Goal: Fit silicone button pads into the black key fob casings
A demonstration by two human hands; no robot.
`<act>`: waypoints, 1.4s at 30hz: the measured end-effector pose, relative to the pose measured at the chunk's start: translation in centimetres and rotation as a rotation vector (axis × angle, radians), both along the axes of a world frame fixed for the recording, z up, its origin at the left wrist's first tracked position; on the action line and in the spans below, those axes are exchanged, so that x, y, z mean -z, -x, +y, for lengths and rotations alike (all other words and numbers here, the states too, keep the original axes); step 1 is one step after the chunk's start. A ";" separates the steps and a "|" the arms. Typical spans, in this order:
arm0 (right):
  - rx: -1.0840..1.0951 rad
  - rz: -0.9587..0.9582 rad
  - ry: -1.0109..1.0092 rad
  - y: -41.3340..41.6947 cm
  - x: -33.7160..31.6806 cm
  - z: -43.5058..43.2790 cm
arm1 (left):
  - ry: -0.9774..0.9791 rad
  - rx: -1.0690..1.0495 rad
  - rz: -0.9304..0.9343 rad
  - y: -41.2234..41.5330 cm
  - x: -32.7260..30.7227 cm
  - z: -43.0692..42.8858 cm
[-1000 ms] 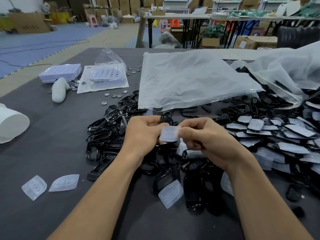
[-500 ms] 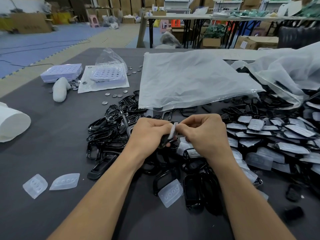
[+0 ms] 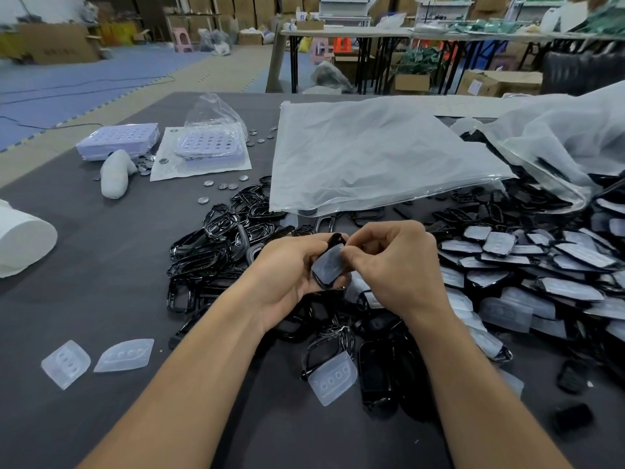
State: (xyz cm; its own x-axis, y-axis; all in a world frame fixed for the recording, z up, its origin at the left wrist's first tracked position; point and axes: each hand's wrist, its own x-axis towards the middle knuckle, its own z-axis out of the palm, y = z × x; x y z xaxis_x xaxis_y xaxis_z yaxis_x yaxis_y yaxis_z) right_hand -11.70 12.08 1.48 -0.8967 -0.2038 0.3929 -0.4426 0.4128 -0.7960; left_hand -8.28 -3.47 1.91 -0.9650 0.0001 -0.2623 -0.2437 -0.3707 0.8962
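Over the heap of empty shells [image 3: 216, 252], the left hand [image 3: 287, 275] grips a glossy black casing [image 3: 334, 240] while the right hand [image 3: 395, 265] pinches the cloudy silicone pad [image 3: 329, 265] lying in it. Fitted fobs [image 3: 541, 258] spill from a clear bag [image 3: 558, 143] onto the grey table [image 3: 101, 265]; cardboard boxes [image 3: 500, 82] stand behind.

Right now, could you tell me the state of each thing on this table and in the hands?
Black plastic key fob casing, held in left grip.
Translucent silicone button pad, lying in that casing, upper edge pinched by right grip.
Large clear plastic bag, lying flat.
Two loose silicone pads, lying unfitted at far left.
Pile of casings at right, pads in place.
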 end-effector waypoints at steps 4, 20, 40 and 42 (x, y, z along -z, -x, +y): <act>-0.008 0.023 -0.063 0.1 0.0 0.0 | 0.029 0.021 -0.003 -0.1 0.1 -0.2; 0.146 0.097 -0.114 0.2 0.2 -0.2 | 0.100 0.092 0.070 0.3 0.7 0.0; -0.053 -0.440 0.367 -0.2 -0.2 -1.2 | 0.057 -0.122 0.170 0.1 0.1 0.5; -0.037 -0.383 0.284 -0.2 -0.1 -1.1 | 0.179 -0.210 0.164 0.1 0.2 0.4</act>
State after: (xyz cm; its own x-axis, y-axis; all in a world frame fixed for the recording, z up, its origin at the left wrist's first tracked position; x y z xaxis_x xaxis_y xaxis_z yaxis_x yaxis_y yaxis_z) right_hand -11.49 10.98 1.63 -0.9821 -0.1703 0.0806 -0.1058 0.1450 -0.9838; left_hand -8.42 -3.08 1.70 -0.9685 -0.2355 -0.0813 -0.0255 -0.2308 0.9727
